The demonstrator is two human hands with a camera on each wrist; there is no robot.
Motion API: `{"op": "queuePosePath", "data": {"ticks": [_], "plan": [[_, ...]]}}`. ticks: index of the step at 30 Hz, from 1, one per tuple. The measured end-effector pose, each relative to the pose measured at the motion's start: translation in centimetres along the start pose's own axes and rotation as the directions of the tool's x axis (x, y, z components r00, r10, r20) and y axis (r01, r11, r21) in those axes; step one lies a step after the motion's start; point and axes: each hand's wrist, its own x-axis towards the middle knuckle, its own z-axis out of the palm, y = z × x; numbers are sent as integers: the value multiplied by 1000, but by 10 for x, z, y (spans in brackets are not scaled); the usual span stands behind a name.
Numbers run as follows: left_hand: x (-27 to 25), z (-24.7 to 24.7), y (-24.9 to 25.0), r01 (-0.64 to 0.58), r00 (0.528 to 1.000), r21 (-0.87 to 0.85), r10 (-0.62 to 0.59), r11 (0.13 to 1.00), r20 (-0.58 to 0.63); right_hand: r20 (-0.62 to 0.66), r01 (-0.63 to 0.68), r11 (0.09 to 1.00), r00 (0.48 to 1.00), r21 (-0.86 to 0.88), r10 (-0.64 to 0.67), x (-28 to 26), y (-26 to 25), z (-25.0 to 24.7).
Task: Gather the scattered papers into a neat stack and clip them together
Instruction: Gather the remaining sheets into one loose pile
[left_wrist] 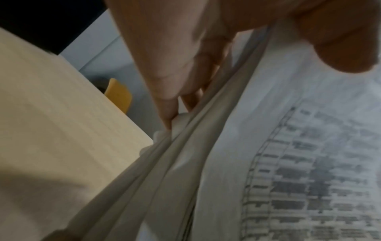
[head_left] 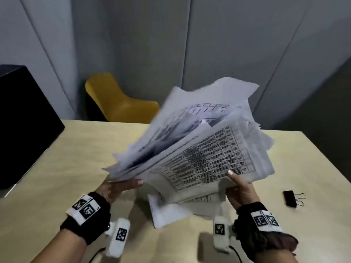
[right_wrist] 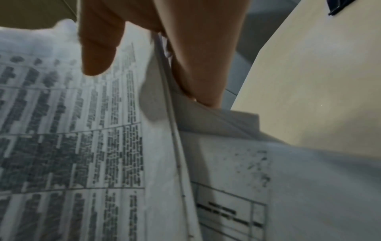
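A loose, uneven bundle of printed papers (head_left: pixel 199 145) is lifted off the table and tilted, its sheets fanned and misaligned. My left hand (head_left: pixel 121 186) grips its left edge, thumb on top and fingers underneath (left_wrist: pixel 169 78). My right hand (head_left: pixel 239 188) grips the right edge, thumb on the printed table (right_wrist: pixel 98 53), fingers behind the sheets. The bundle's lower corners hang down by the table. The top sheet (left_wrist: pixel 309 163) shows a dense printed grid. A black binder clip (head_left: pixel 291 198) lies on the table to the right of my right hand.
The light wooden table (head_left: pixel 57 177) has its far edge close behind the papers. A yellow chair (head_left: pixel 115 101) stands beyond it by the grey wall. A black box (head_left: pixel 22 118) sits at the table's left edge.
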Motion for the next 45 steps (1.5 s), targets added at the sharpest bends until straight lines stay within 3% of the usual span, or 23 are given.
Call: {"op": "queuePosePath", "data": {"ticks": [3,5,10,14,18,19,22,24,26,28,29,33,35,37,39,42,45], "plan": [[1,-1,2,40,998,-126,-32,991,63,-9,117,990,993,74,-117,-3,-3,5],[6,0,4,47,999,-186,-46,982,6,13,194,978,981,77,-195,-6,-8,11],[13,0,-3,50,961,1,-48,999,-271,44,153,980,988,-126,-149,-4,-4,2],[17,6,-6,24,954,158,25,987,-299,10,110,928,993,-355,-114,-9,-10,5],[23,6,-2,-84,963,106,108,991,-248,61,94,936,995,-339,-78,-9,-14,-1],[23,2,-2,-104,966,53,114,993,-234,138,139,947,985,-290,-102,-8,-16,-3],[24,-12,-1,-77,976,-64,62,995,-209,173,148,972,978,-184,-116,-9,-16,-3],[20,-10,0,-36,991,-24,33,999,-130,194,189,949,971,-252,-141,-13,-11,2],[12,3,7,-26,998,84,30,996,-50,132,240,896,970,-374,-204,-17,-9,12],[8,17,15,-57,997,144,65,988,-46,65,255,868,966,-426,-252,-20,-10,20],[10,18,13,-74,994,128,83,989,-67,34,244,868,966,-433,-254,-22,-13,26],[18,8,3,-32,936,166,88,986,-342,53,310,854,947,-417,-317,-24,-14,28],[15,8,1,-15,925,111,55,994,-377,10,289,888,952,-356,-306,-29,-10,29],[12,8,-1,-25,941,-31,13,999,-339,-49,261,938,959,-229,-279,-35,-3,31],[12,5,-7,40,943,-51,-54,998,-327,-65,196,964,975,-181,-211,-41,7,30],[11,-6,-26,222,906,-40,-221,974,-360,-16,45,975,999,-216,-50,-44,21,22],[7,-15,-45,353,864,-152,-385,923,-326,-44,-51,915,998,-400,37,-47,30,16]]}}
